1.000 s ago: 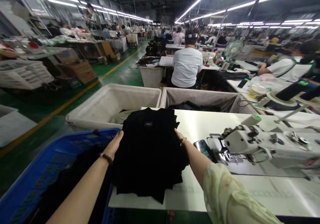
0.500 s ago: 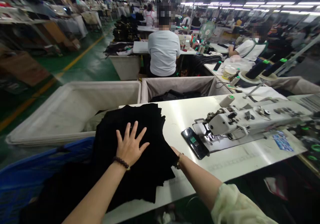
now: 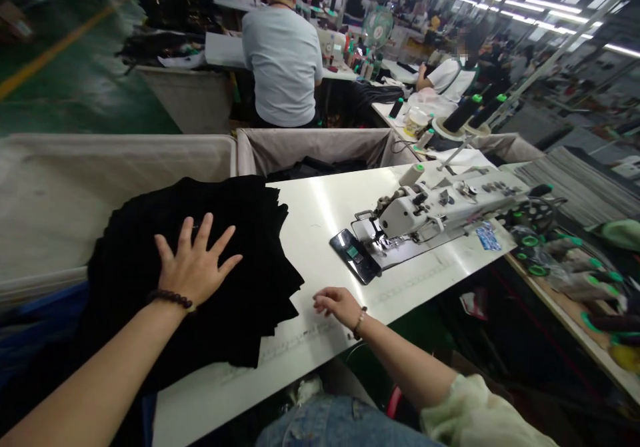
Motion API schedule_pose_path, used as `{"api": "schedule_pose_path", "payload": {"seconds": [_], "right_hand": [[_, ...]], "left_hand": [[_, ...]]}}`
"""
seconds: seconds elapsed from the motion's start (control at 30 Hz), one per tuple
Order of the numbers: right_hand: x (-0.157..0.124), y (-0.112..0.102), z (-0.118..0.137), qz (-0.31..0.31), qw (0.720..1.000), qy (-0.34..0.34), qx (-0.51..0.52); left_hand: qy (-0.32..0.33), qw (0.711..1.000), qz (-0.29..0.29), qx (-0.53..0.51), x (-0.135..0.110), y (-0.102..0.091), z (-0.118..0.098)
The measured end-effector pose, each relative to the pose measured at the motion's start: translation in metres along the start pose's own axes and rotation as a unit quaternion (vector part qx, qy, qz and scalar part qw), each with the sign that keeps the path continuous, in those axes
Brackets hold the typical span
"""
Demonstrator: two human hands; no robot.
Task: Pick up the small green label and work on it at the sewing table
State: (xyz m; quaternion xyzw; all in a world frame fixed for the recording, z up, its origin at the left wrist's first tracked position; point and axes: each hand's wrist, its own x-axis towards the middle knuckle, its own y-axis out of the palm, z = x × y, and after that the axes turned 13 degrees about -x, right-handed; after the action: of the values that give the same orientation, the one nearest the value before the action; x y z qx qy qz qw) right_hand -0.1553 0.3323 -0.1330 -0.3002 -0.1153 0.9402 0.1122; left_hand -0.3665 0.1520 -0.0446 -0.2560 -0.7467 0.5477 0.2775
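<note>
A stack of black fabric pieces (image 3: 235, 307) with jagged, stepped edges lies over the left end of the white sewing table (image 3: 300, 227). My left hand (image 3: 195, 267) rests flat on top of it with the fingers spread. To the right of the stack, apart from it, my right hand (image 3: 337, 306) is over the tabletop. Its fingers are loosely bent, and I see nothing in them. A black phone (image 3: 354, 256) lies between that hand and the white sewing machine (image 3: 410, 214).
Behind the table stand a pale bin (image 3: 125, 144) and a cloth-lined bin (image 3: 320, 142) holding dark fabric. A thread cone (image 3: 413, 174) stands behind the machine. Several spools lie on a shelf (image 3: 555, 287) at the right. A person in a light shirt (image 3: 283, 60) sits ahead.
My right hand has come out from the fabric's right edge and moved nearer to me, into plain sight. My left hand stays spread on the stack. The view has turned right and down.
</note>
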Motion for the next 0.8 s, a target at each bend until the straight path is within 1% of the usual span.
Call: {"api": "schedule_pose_path", "payload": {"seconds": [0.1,0.17,0.2,0.3,0.37,0.5,0.57,0.6,0.63,0.67,0.7,0.73,0.77,0.8], "right_hand": [[-0.039,-0.029,-0.028,-0.062,0.994,0.037,-0.078],[-0.051,-0.048,-0.038,-0.123,0.981,0.049,-0.145],[-0.052,-0.058,-0.039,-0.155,0.97,0.049,-0.182],[-0.038,-0.085,-0.032,-0.229,0.926,0.031,-0.297],[-0.019,-0.099,-0.023,-0.249,0.898,0.02,-0.362],[0.018,-0.116,-0.01,-0.251,0.857,0.025,-0.45],[0.031,-0.122,-0.008,-0.239,0.844,0.029,-0.479],[0.036,-0.124,-0.008,-0.23,0.84,0.03,-0.491],[0.039,-0.126,-0.008,-0.221,0.836,0.031,-0.501],[0.042,-0.128,-0.008,-0.212,0.834,0.032,-0.509],[0.044,-0.13,-0.008,-0.203,0.832,0.033,-0.516],[0.046,-0.132,-0.008,-0.192,0.831,0.032,-0.521],[0.047,-0.134,-0.008,-0.181,0.831,0.03,-0.524],[0.048,-0.136,-0.007,-0.169,0.832,0.027,-0.527]], "left_hand": [[-0.001,1.0,0.0,0.008,0.0,0.001,0.002],[0.0,1.0,-0.003,0.024,0.0,0.002,0.003],[0.001,1.0,-0.005,0.031,0.0,0.001,0.002],[-0.003,0.999,-0.002,0.037,0.0,-0.002,-0.002],[-0.008,1.0,0.006,0.03,0.002,-0.005,-0.006],[-0.003,1.0,0.012,-0.02,0.007,-0.006,-0.004],[0.002,0.998,-0.004,-0.058,0.01,-0.006,-0.005],[0.002,0.997,-0.022,-0.075,0.011,-0.009,-0.01],[0.003,0.995,-0.041,-0.094,0.012,-0.013,-0.019],[0.003,0.992,-0.054,-0.118,0.013,-0.019,-0.032],[0.008,0.987,-0.067,-0.143,0.012,-0.028,-0.05],[0.022,0.98,-0.052,-0.191,0.01,-0.039,-0.073],[0.037,0.971,-0.023,-0.234,0.006,-0.05,-0.098],[0.077,0.962,-0.019,-0.26,0.001,-0.061,-0.125]]}}
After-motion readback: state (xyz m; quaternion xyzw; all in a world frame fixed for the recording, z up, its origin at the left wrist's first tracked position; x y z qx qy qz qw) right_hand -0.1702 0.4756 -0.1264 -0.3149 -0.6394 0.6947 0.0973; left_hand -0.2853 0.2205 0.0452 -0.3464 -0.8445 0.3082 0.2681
